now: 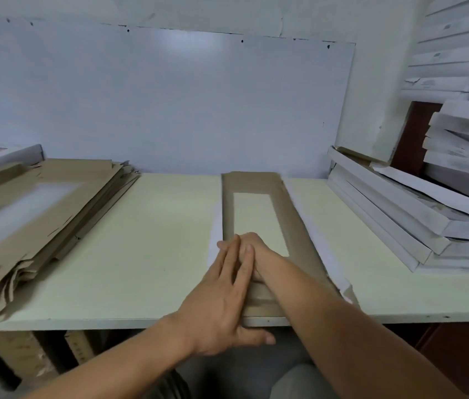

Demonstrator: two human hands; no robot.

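Note:
A flat brown cardboard box blank (256, 182) with a long rectangular window cut-out lies lengthwise on the pale table (155, 240), its near end at the table's front edge. My left hand (221, 300) lies on its near left part with straight fingers pressing down and the thumb below the table edge. My right hand (252, 249) rests on the blank just beyond, partly covered by the left fingers; how its fingers lie is hidden.
A stack of several flat brown window blanks (40, 214) lies at the left. Piles of white folded boxes (400, 214) fill the right side and rise up the right wall (458, 53). A white board (169, 105) backs the table.

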